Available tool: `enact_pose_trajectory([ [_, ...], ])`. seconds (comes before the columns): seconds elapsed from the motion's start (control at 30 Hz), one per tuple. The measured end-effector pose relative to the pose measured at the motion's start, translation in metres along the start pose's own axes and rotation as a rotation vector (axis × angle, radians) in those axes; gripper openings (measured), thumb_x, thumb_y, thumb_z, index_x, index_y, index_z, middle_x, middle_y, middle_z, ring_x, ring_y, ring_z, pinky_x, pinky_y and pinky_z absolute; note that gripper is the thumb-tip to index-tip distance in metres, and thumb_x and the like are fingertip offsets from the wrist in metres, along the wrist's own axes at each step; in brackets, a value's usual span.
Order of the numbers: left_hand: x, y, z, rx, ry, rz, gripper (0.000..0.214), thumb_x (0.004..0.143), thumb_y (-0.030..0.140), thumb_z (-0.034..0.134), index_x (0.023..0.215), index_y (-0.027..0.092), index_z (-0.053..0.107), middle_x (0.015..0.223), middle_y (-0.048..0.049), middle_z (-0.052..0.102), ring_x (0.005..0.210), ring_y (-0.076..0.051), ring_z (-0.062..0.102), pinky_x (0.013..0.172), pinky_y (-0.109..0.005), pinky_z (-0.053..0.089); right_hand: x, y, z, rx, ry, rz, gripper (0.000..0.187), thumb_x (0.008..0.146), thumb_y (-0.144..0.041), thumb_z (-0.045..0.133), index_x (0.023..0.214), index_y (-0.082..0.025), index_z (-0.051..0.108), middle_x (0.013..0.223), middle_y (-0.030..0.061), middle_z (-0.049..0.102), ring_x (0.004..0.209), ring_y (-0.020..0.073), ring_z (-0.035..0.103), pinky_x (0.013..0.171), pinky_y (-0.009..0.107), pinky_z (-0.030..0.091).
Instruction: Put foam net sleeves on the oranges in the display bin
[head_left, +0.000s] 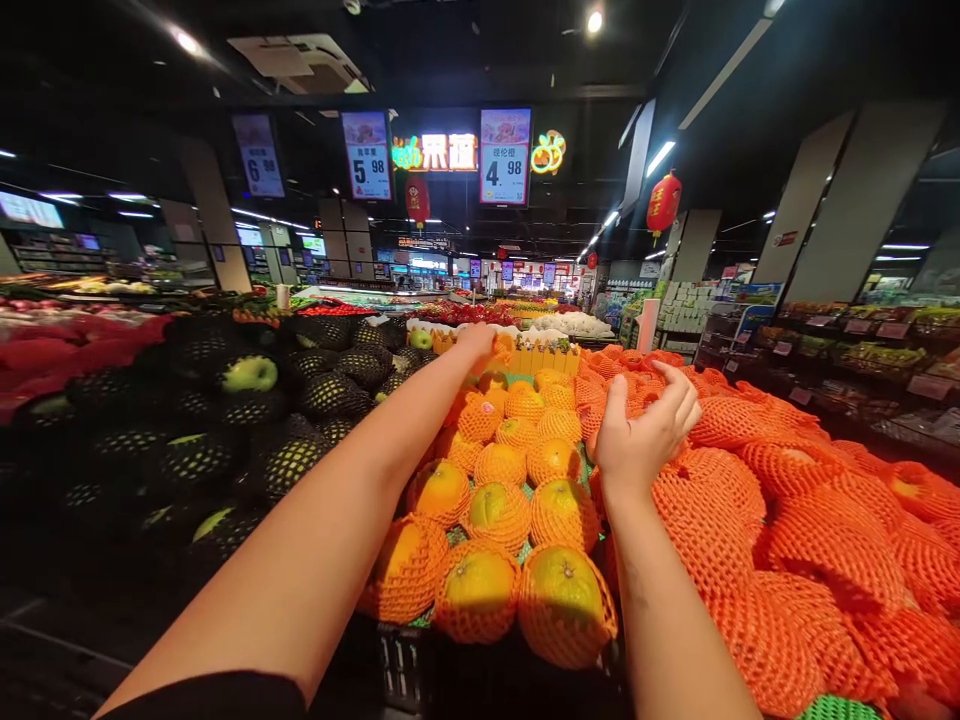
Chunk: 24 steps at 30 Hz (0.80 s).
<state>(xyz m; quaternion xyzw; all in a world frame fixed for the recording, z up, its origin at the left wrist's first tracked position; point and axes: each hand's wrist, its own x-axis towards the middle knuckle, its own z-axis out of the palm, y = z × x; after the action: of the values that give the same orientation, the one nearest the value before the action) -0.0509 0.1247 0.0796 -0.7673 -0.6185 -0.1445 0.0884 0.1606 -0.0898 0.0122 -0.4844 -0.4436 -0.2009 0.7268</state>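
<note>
Several oranges point(491, 510) in orange foam nets sit in rows in the middle of the display. My left hand point(475, 345) reaches to the far end of these rows. At its right side it grips a netted orange point(502, 348), though most of the fingers are hidden behind the hand. Over the right edge of the rows my right hand point(646, 425) is raised, thumb and curled fingers apart, with nothing in it. Red-netted fruit point(709, 500) lies behind and beside this hand.
On the left are green apples point(251, 374) in black nets. A low yellow fence point(544, 360) borders the far end of the oranges. A black crate point(405, 665) supports the front row. Price screens point(505, 155) hang overhead, and packaged goods shelves point(870, 350) stand right.
</note>
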Motion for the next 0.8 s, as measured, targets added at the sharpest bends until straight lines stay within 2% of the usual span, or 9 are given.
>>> enact_pose_trajectory([
  [0.1, -0.008, 0.009, -0.03, 0.004, 0.105, 0.092, 0.035, 0.076, 0.012, 0.066, 0.112, 0.015, 0.067, 0.122, -0.0134, 0.065, 0.114, -0.03, 0.06, 0.094, -0.033, 0.046, -0.001, 0.005, 0.005, 0.081, -0.166, 0.052, 0.034, 0.085, -0.041, 0.053, 0.106, -0.016, 0.06, 0.114, 0.0157, 0.064, 0.111, 0.0317, 0.056, 0.1, 0.049, 0.04],
  [0.2, -0.027, 0.027, -0.051, -0.036, 0.12, 0.336, 0.028, 0.078, 0.018, 0.067, 0.105, 0.016, 0.067, 0.109, -0.0071, 0.069, 0.101, -0.022, 0.062, 0.086, -0.027, 0.044, -0.006, 0.012, 0.013, 0.211, -0.419, 0.217, 0.04, 0.083, -0.051, 0.056, 0.105, -0.017, 0.058, 0.112, 0.014, 0.066, 0.103, 0.0294, 0.061, 0.094, 0.047, 0.045],
  [0.3, -0.051, 0.047, -0.057, -0.12, 0.038, 0.631, 0.022, 0.076, 0.023, 0.068, 0.096, 0.013, 0.067, 0.094, -0.0061, 0.068, 0.086, -0.018, 0.06, 0.078, -0.026, 0.043, -0.014, 0.02, 0.023, 0.297, -0.647, 0.438, 0.062, 0.076, -0.063, 0.062, 0.12, -0.019, 0.055, 0.126, 0.0156, 0.062, 0.106, 0.029, 0.062, 0.096, 0.046, 0.045],
  [0.4, -0.073, 0.059, -0.051, -0.19, -0.106, 0.726, 0.028, 0.074, 0.028, 0.069, 0.097, 0.013, 0.066, 0.097, -0.0072, 0.068, 0.085, -0.017, 0.058, 0.077, -0.027, 0.043, -0.023, 0.023, 0.03, 0.219, -0.785, 0.446, 0.092, 0.067, -0.067, 0.071, 0.142, -0.02, 0.045, 0.145, 0.0192, 0.049, 0.124, 0.034, 0.053, 0.104, 0.049, 0.038],
  [0.5, -0.085, 0.058, -0.043, -0.253, -0.393, 0.712, 0.038, 0.073, 0.034, 0.068, 0.106, 0.013, 0.065, 0.109, -0.0087, 0.069, 0.094, -0.019, 0.061, 0.084, -0.027, 0.046, -0.029, 0.024, 0.032, 0.153, -0.869, 0.244, 0.09, 0.068, -0.061, 0.074, 0.144, -0.02, 0.047, 0.147, 0.0174, 0.049, 0.131, 0.0358, 0.048, 0.107, 0.05, 0.035],
  [0.57, -0.087, 0.048, -0.04, -0.283, -0.571, 0.661, 0.043, 0.074, 0.037, 0.067, 0.109, 0.014, 0.066, 0.116, -0.0088, 0.069, 0.101, -0.019, 0.062, 0.091, -0.028, 0.045, -0.031, 0.024, 0.033, 0.145, -0.909, 0.127, 0.064, 0.073, -0.052, 0.073, 0.127, -0.019, 0.063, 0.133, 0.0146, 0.061, 0.123, 0.0337, 0.054, 0.105, 0.048, 0.036],
  [0.6, -0.087, 0.041, -0.04, -0.292, -0.607, 0.624, 0.044, 0.075, 0.039, 0.066, 0.111, 0.014, 0.066, 0.119, -0.0087, 0.069, 0.105, -0.02, 0.062, 0.094, -0.027, 0.045, -0.032, 0.024, 0.033, 0.133, -0.928, 0.086, 0.047, 0.075, -0.046, 0.072, 0.113, -0.018, 0.069, 0.124, 0.013, 0.065, 0.118, 0.0325, 0.057, 0.104, 0.047, 0.037],
  [0.7, -0.086, 0.012, -0.039, -0.237, -0.502, 0.45, 0.049, 0.077, 0.032, 0.06, 0.122, 0.014, 0.065, 0.127, -0.0098, 0.066, 0.109, -0.02, 0.061, 0.093, -0.026, 0.045, -0.035, 0.023, 0.035, 0.059, -0.958, 0.016, 0.013, 0.077, -0.032, 0.07, 0.079, -0.019, 0.071, 0.108, 0.0097, 0.07, 0.108, 0.0304, 0.059, 0.101, 0.045, 0.038],
  [0.8, -0.092, -0.016, -0.034, 0.059, -0.452, 0.227, 0.062, 0.065, 0.019, 0.069, 0.127, 0.015, 0.064, 0.127, -0.0115, 0.066, 0.105, -0.024, 0.061, 0.089, -0.028, 0.048, -0.035, 0.022, 0.034, 0.031, -0.924, 0.013, 0.012, 0.077, -0.031, 0.071, 0.079, -0.019, 0.07, 0.109, 0.0087, 0.07, 0.109, 0.0302, 0.058, 0.099, 0.044, 0.038],
])
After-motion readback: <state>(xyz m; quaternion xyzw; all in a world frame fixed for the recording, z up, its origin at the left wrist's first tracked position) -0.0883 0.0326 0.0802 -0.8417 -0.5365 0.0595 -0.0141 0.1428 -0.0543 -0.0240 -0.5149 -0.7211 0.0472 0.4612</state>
